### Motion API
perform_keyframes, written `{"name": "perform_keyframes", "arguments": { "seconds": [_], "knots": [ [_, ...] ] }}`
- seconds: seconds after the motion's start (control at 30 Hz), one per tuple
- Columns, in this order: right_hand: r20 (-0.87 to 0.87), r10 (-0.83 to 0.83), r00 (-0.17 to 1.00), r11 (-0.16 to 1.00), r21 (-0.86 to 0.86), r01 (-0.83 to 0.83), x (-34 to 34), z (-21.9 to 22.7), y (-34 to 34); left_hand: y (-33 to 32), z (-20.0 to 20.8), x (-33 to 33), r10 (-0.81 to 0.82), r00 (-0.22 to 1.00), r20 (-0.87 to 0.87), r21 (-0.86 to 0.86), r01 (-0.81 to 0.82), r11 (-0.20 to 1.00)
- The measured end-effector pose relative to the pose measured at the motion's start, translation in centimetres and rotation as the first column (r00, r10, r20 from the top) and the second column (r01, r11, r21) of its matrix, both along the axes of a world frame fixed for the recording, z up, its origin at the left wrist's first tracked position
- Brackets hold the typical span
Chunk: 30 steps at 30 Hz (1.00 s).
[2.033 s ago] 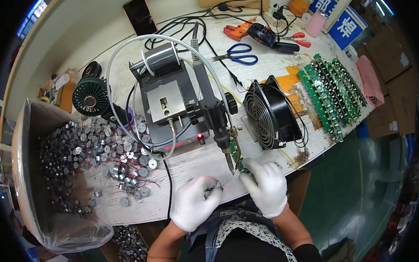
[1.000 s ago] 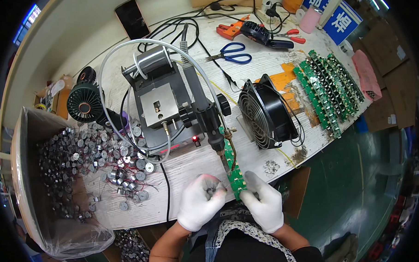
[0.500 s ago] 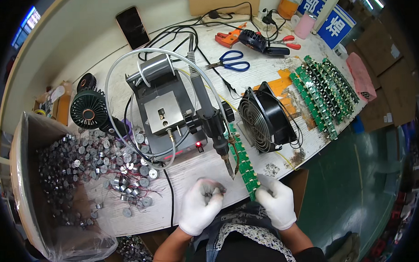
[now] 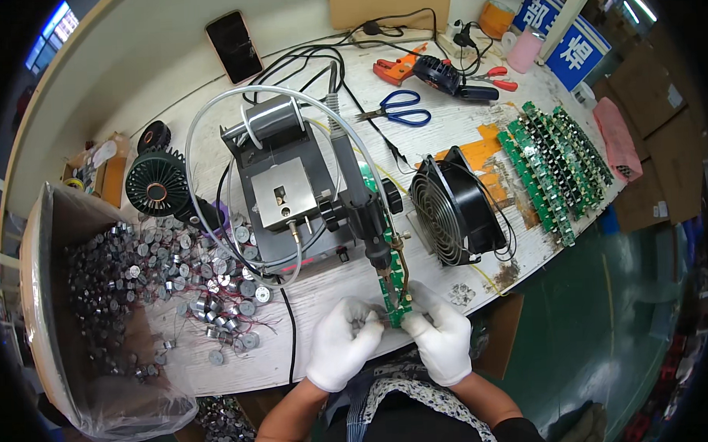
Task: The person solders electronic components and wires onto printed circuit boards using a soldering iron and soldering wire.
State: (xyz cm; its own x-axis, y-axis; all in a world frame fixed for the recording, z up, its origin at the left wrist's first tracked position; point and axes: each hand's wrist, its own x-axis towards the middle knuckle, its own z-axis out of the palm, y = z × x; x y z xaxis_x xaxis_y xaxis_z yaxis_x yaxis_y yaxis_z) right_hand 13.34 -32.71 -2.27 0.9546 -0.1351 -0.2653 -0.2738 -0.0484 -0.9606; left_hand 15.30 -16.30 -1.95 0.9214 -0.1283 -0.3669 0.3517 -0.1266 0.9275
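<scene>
A long green circuit board runs away from me under the soldering iron, which is fixed in a stand with its tip pointing down over the board. My right hand, in a white glove, grips the near end of the board between thumb and fingers. Close to the board's left side, my gloved left hand is closed in a pinch. Whatever its fingers hold is hidden. Behind both stands the grey solder feeder with a solder wire spool on top.
Small round motors with red wires lie heaped at left by a plastic-lined box. A black fan stands right of the iron, with rows of circuit boards beyond. Blue-handled scissors, a phone and cables lie farther back.
My right hand has moved left, bringing the board beneath the iron tip. The left hand has shifted slightly right, up to the board. The feeder's red light no longer shows brightly.
</scene>
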Motion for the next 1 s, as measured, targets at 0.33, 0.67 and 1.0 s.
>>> {"name": "perform_keyframes", "arguments": {
  "seconds": [0.33, 0.67, 1.0],
  "knots": [
    [0.278, 0.197, 0.940, 0.979, -0.107, -0.174, 0.1, -1.2, -0.8, -0.4, -0.3, 0.2, 0.000, 0.998, -0.070, -0.109, -0.008, 0.994],
    [0.212, 0.147, 0.966, 0.989, -0.044, -0.141, 0.1, 0.0, -0.6, -0.5, -0.1, 0.3, 0.028, 0.984, -0.176, -0.245, -0.071, 0.967],
    [0.113, -0.021, 0.993, 0.980, 0.198, -0.002, 0.1, -0.1, 0.0, -0.9, -0.3, 0.2, 0.070, 0.989, -0.129, -0.352, -0.112, 0.929]
  ]
}}
